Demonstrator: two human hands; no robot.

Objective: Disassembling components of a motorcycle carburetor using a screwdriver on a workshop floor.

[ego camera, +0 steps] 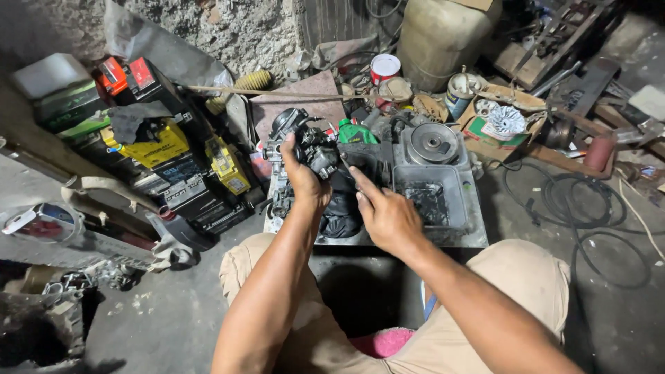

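My left hand (305, 181) is closed around a dark, greasy carburettor-like engine part (313, 149), fingers curled over its top and thumb behind, holding it up above the near-left part of the metal tray (471, 228) in front of my knees. My right hand (388, 216) is half open: the forefinger and thumb stretch forward to the black piece (360, 158) just beside that part, the other fingers loosely bent, and I cannot tell whether the fingertips pinch anything or only touch it, since the dark metal swallows them. Under both hands lies a black lump, cloth or rubber (341, 213), its shape hard to make out. Toward the tray's right side stands a clear plastic tub (431, 201) with dark bits inside, and behind it, at the far edge, a grey round cover (431, 143). My palm hides the part's lower half, and the tray's near-left corner is covered by my wrist. Yellow and black batteries (163, 149) are stacked well off to the left on the floor.
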